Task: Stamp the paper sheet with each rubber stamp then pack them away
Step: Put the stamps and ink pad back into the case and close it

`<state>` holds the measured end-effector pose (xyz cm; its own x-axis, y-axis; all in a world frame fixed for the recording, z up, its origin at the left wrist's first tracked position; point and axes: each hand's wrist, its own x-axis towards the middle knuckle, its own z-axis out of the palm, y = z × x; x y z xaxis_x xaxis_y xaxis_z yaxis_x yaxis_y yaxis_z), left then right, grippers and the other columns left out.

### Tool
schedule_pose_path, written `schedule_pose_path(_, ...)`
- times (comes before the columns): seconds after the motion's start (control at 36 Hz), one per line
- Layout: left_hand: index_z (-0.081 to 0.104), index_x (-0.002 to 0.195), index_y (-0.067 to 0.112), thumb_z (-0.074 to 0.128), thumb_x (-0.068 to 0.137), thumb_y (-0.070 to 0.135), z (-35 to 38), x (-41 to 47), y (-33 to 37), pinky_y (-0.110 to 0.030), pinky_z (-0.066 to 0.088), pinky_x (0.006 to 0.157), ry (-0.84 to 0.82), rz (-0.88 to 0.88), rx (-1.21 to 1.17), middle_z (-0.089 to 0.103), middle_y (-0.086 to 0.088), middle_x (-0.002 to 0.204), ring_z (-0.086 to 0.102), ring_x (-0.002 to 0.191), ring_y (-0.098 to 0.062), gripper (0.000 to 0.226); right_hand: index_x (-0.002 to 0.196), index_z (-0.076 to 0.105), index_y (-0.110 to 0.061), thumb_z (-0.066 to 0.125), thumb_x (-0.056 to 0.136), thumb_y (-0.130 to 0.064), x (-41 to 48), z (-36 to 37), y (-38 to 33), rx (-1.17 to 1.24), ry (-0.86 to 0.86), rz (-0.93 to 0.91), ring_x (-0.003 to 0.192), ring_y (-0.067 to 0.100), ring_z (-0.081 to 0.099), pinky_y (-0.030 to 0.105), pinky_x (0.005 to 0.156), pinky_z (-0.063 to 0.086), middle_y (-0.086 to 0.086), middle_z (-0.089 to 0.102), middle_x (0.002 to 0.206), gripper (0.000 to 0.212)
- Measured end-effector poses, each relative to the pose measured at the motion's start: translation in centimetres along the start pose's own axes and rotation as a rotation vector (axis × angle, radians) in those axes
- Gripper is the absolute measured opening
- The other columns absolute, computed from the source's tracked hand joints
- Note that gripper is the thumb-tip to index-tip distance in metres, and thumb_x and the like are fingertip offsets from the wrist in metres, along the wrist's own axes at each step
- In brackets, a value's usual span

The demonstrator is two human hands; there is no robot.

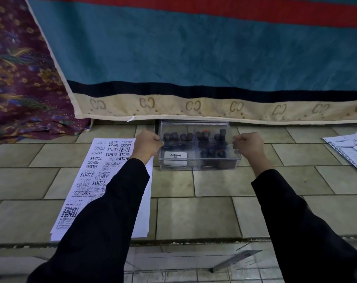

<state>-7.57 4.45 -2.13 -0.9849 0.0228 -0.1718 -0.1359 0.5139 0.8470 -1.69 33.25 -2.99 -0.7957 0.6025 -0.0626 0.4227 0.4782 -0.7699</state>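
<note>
Fingers of the left hand [147, 144] are curled into a fist-like grip on the upper left edge of a clear, rectangular plastic box [194, 168]. The right hand [247, 145] grips the upper right edge in the same way, so the box sits held between the two. Both arms reach forward in long black sleeves [104, 221].

Inside the box, dark round-handled rubber stamps [186, 137] stand in the divided compartments — a row along the back and more in the front right section. In the front left section lies a white ink pad case [175, 158] labelled "Artline". A clear lid appears to cover the top, though the glare makes that hard to confirm.

The box rests on a surface of pale greenish rectangular tiles [194, 217]. Just to its left, partly under the left forearm, lies the white paper sheet [96, 176], covered in black stamp marks — AIR MAIL, SAMPLE, EXPRESS, AMENDED, FAX OUT, FRAGILE.

Behind the box hangs a blue towel [194, 58] with a red stripe, a black band and a cream border. A purple floral cloth [20, 78] is at far left, and loose printed papers [351, 148] at far right.
</note>
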Motion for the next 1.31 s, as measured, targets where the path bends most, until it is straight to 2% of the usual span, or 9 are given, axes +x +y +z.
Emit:
schedule_pose_path(0.11, 0.066, 0.082, -0.003, 0.068, 0.084, -0.002, -0.3, -0.3, 0.0, -0.051, 0.057, 0.085, -0.024, 0.008, 0.001, 0.062, -0.019, 0.087, 0.068, 0.089, -0.037, 0.003, 0.078, 0.075, -0.003, 0.063, 0.079, -0.006, -0.5, -0.2, 0.2, -0.075, 0.025, -0.008, 0.051, 0.005, 0.060, 0.038, 0.078, 0.058, 0.012, 0.072, 0.076, 0.013)
schedule_pose_path(0.28, 0.067, 0.087, -0.002, 0.070, 0.084, -0.001, -0.5, -1.1, -0.5, -0.048, 0.057, 0.085, -0.022, 0.016, -0.050, 0.065, -0.019, 0.088, 0.064, 0.075, -0.031, 0.004, 0.076, 0.076, -0.005, 0.059, 0.080, -0.008, -1.0, -0.4, 0.0, -0.094, 0.018, 0.004, 0.042, -0.009, 0.052, 0.030, 0.075, 0.056, 0.006, 0.068, 0.064, 0.017)
schedule_pose_path(0.39, 0.064, 0.080, 0.004, 0.071, 0.084, 0.000, -0.6, -1.4, -0.7, -0.046, 0.056, 0.086, -0.023, 0.026, -0.042, 0.064, -0.017, 0.087, 0.064, 0.079, -0.030, 0.008, 0.076, 0.076, -0.005, 0.059, 0.080, -0.009, -1.4, -0.6, 0.0, -0.089, 0.006, 0.014, 0.050, 0.012, 0.057, 0.032, 0.077, 0.057, 0.007, 0.067, 0.063, 0.018)
schedule_pose_path(0.5, 0.065, 0.086, 0.005, 0.071, 0.083, 0.001, -0.8, -2.0, -1.2, -0.043, 0.058, 0.083, -0.043, 0.017, -0.047, 0.064, -0.014, 0.086, 0.065, 0.075, -0.030, 0.007, 0.071, 0.075, -0.001, 0.061, 0.078, -0.007, -2.0, -0.7, 0.4, -0.064, -0.020, 0.022, 0.049, 0.008, 0.060, 0.037, 0.076, 0.058, 0.011, 0.069, 0.063, 0.017)
schedule_pose_path(0.58, 0.065, 0.084, 0.007, 0.072, 0.082, 0.000, -0.9, -3.0, -1.8, -0.032, 0.059, 0.068, -0.059, -0.005, -0.059, 0.065, -0.013, 0.085, 0.063, 0.068, -0.023, 0.010, 0.073, 0.074, 0.001, 0.061, 0.076, -0.008, -2.5, -1.2, 1.1, -0.062, -0.051, 0.048, 0.072, 0.027, 0.068, 0.043, 0.078, 0.058, 0.018, 0.071, 0.073, 0.016)
schedule_pose_path(0.64, 0.066, 0.085, 0.007, 0.071, 0.082, 0.000, -1.1, -3.7, -2.2, -0.022, 0.057, 0.057, -0.075, -0.017, -0.068, 0.066, -0.009, 0.081, 0.063, 0.064, -0.017, 0.009, 0.079, 0.072, 0.005, 0.064, 0.076, -0.009, -3.0, -1.5, 1.7, -0.039, -0.081, 0.094, 0.074, 0.032, 0.068, 0.045, 0.079, 0.058, 0.021, 0.070, 0.076, 0.016)
schedule_pose_path(0.81, 0.066, 0.097, 0.002, 0.073, 0.080, 0.000, -1.6, -5.5, -3.8, -0.019, 0.053, 0.049, -0.131, -0.077, -0.144, 0.067, -0.007, 0.083, 0.065, 0.070, -0.016, 0.018, 0.065, 0.068, -0.002, 0.069, 0.076, -0.005, -5.6, -2.0, 3.6, 0.072, -0.099, 0.134, 0.052, 0.023, 0.062, 0.045, 0.069, 0.060, 0.012, 0.065, 0.059, 0.011)
schedule_pose_path(1.08, 0.065, 0.098, 0.002, 0.073, 0.081, 0.000, -1.8, -6.5, -3.7, -0.022, 0.055, 0.053, -0.139, -0.078, -0.156, 0.067, -0.009, 0.086, 0.066, 0.075, -0.016, 0.019, 0.065, 0.068, -0.005, 0.069, 0.075, -0.007, -6.5, -2.1, 3.7, 0.140, -0.086, 0.131, 0.058, 0.026, 0.062, 0.046, 0.073, 0.059, 0.013, 0.065, 0.062, 0.010)
schedule_pose_path(1.31, 0.065, 0.095, 0.005, 0.072, 0.082, 0.000, -2.0, -7.0, -4.1, -0.019, 0.053, 0.051, -0.148, -0.074, -0.171, 0.067, -0.008, 0.087, 0.066, 0.076, -0.015, 0.017, 0.066, 0.067, -0.003, 0.067, 0.074, -0.002, -7.4, -2.3, 4.2, 0.179, -0.115, 0.145, 0.048, 0.018, 0.059, 0.032, 0.058, 0.059, 0.011, 0.063, 0.059, 0.008)
